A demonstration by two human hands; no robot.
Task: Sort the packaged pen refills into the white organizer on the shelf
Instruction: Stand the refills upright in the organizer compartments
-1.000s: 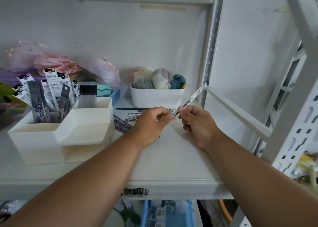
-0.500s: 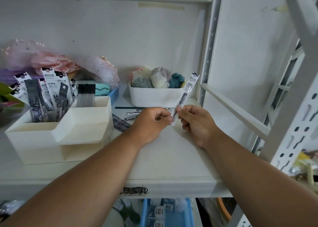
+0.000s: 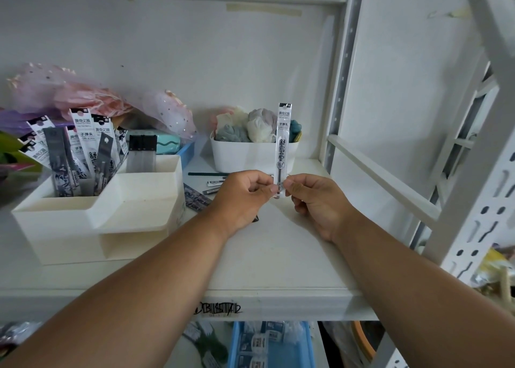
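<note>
While both hands pinch the bottom end of one packaged refill (image 3: 283, 144), it stands upright in the air above the shelf (image 3: 264, 256), in front of the small white tub (image 3: 250, 158) of soft cloth bundles. The left hand (image 3: 245, 197) has thumb and curled fingers closed on the packet's lower left edge; the right hand (image 3: 317, 200) nips the lower right edge in the same way. Neither hand has anything else in it.

By my reading, this is the checking step: the label faces the camera, as if being read before filing. The next move calls for carrying the packet left to the white organizer (image 3: 92, 208) and dropping it, upright, into the right compartment.

Its back compartment already bristles with standing refill packets (image 3: 83, 150), so a gap must be found there; the front tray (image 3: 139, 197) looks bare. A pair of dark-capped clear packs (image 3: 141, 153) stands at the rear right corner. More loose packets (image 3: 196, 197) lie flat on the shelf between organizer and tub, partly behind the left hand. Pink gauzy wrapping (image 3: 92, 100) crowds the back left, well clear of the path.
</note>
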